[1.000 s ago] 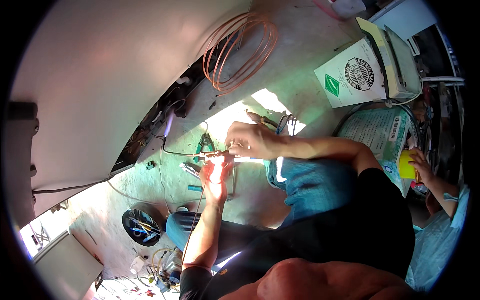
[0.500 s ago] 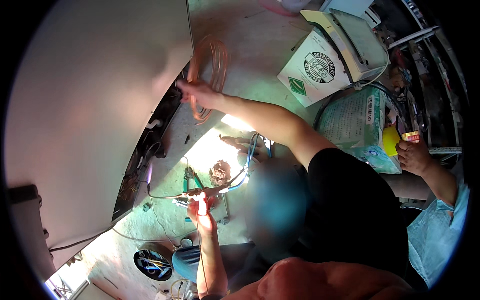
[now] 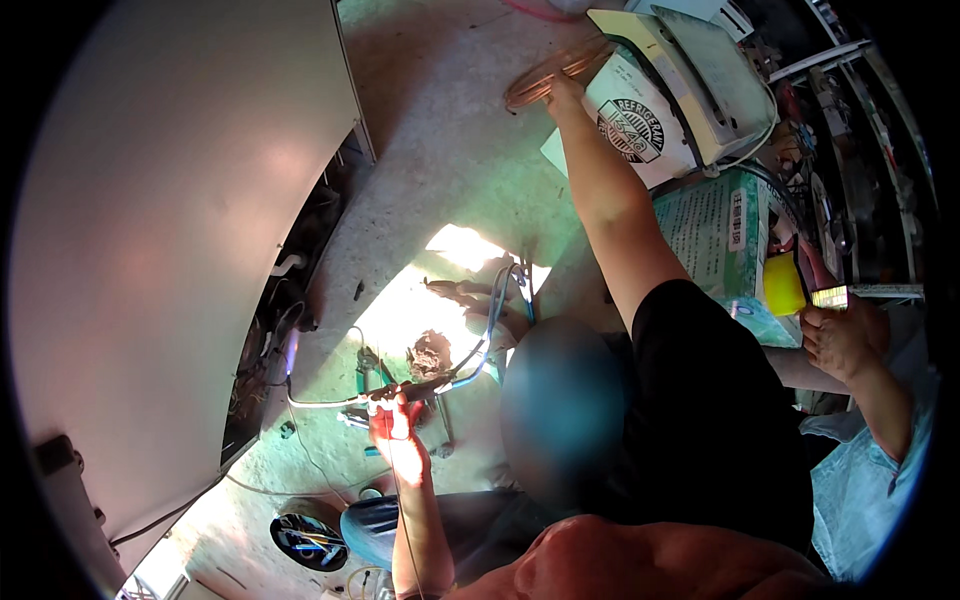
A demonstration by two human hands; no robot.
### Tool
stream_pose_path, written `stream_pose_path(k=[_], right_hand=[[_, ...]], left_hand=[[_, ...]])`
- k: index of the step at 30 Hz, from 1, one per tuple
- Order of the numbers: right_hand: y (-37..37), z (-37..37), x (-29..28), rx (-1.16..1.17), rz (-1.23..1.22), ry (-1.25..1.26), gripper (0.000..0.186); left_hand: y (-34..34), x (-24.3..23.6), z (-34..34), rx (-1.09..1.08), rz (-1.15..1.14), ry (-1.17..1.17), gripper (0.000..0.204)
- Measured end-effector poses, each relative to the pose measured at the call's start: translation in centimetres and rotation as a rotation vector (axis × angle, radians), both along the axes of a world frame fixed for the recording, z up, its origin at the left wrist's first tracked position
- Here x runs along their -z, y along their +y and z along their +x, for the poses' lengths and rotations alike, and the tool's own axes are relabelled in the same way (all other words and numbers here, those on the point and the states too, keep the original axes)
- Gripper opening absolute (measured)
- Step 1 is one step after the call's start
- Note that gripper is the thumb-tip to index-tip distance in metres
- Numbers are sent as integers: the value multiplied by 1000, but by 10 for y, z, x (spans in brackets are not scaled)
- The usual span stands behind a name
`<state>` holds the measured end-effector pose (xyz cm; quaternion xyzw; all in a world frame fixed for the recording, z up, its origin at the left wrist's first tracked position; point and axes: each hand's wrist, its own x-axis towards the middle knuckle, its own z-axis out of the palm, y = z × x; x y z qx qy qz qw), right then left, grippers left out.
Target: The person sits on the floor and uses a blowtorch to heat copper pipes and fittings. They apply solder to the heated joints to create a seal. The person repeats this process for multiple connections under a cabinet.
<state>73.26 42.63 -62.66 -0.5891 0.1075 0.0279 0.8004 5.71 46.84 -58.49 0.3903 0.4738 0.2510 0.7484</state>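
Note:
My left hand [image 3: 400, 440] is closed around the handle of a gas torch [image 3: 330, 403]. A violet flame [image 3: 292, 350] burns at its bent tip, close to the dark open base of a large pale cabinet [image 3: 190, 200]. Two hoses [image 3: 490, 330] run back from the torch handle, and a thin rod [image 3: 396, 500] passes down along my left hand and forearm. At the far right of my reach, my right hand [image 3: 566, 95] grips a coil of copper tubing [image 3: 535, 85] beside a white box [image 3: 640, 120].
A yellowish scale [image 3: 690, 80] sits on the white box, with a green box [image 3: 710, 240] nearer. At right a co-worker's hand [image 3: 835, 340] holds a small packet. Pliers [image 3: 375, 370], a brown clump [image 3: 430, 353] and a round tool container [image 3: 308, 540] are on the floor.
My right hand has carried the copper coil away from the cabinet, rightward and farther out, to the white box. My left hand keeps the lit torch in nearly the same place.

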Motion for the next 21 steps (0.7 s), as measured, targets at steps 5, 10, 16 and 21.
stream_pose_path(k=[5, 10, 16, 21], right_hand=[[-21, 42, 27, 69, -221, 103, 29], [22, -4, 9, -15, -258, 210, 44], [-20, 3, 5, 17, -408, 184, 49], [-4, 3, 7, 96, -351, 299, 37]], left_hand=[[-1, 3, 4, 32, -50, 14, 34], [6, 4, -8, -29, -16, -2, 34], [-1, 4, -7, 39, 25, -24, 32], [-4, -6, -11, 31, 5, -31, 33]])
